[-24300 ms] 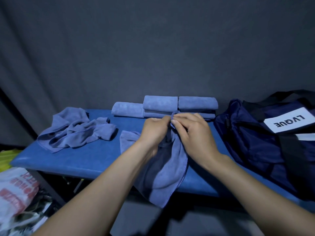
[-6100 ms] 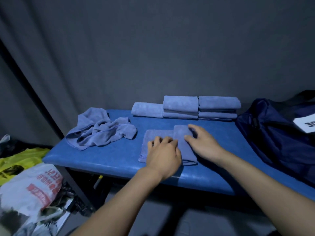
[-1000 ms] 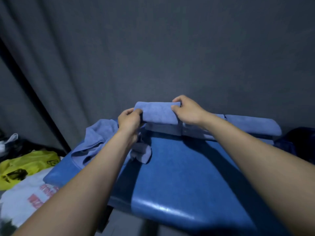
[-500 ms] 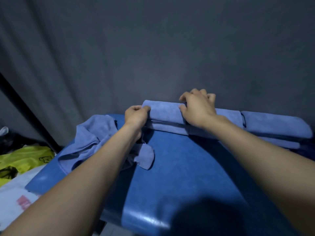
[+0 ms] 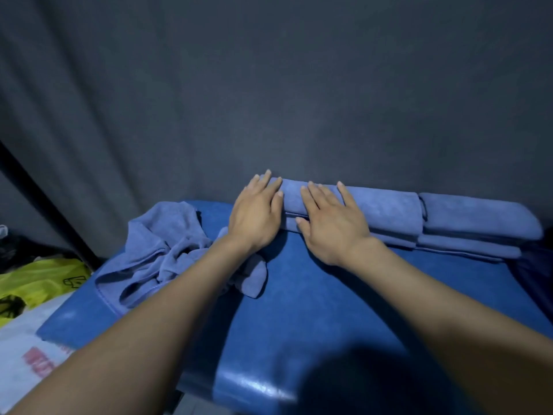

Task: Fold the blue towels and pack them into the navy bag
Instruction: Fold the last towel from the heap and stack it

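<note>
A row of folded blue towels lies along the far edge of the blue padded table (image 5: 314, 310). The newest folded towel (image 5: 291, 197) sits on top of the leftmost stack. My left hand (image 5: 257, 215) lies flat on its left end, fingers spread. My right hand (image 5: 330, 224) presses flat on its right part, fingers apart. More folded towels (image 5: 475, 220) are stacked to the right. A heap of unfolded blue towels (image 5: 161, 250) lies at the table's left. Only a dark sliver of the navy bag (image 5: 538, 277) shows at the right edge.
A dark grey curtain hangs close behind the table. On the floor to the left lie a yellow-green plastic bag (image 5: 39, 280) and a white bag with red print (image 5: 27, 348). A dark shadow covers the table's near edge.
Both hands set the folded towel down on the left stack, let go of its ends and now lie flat on top of it.
</note>
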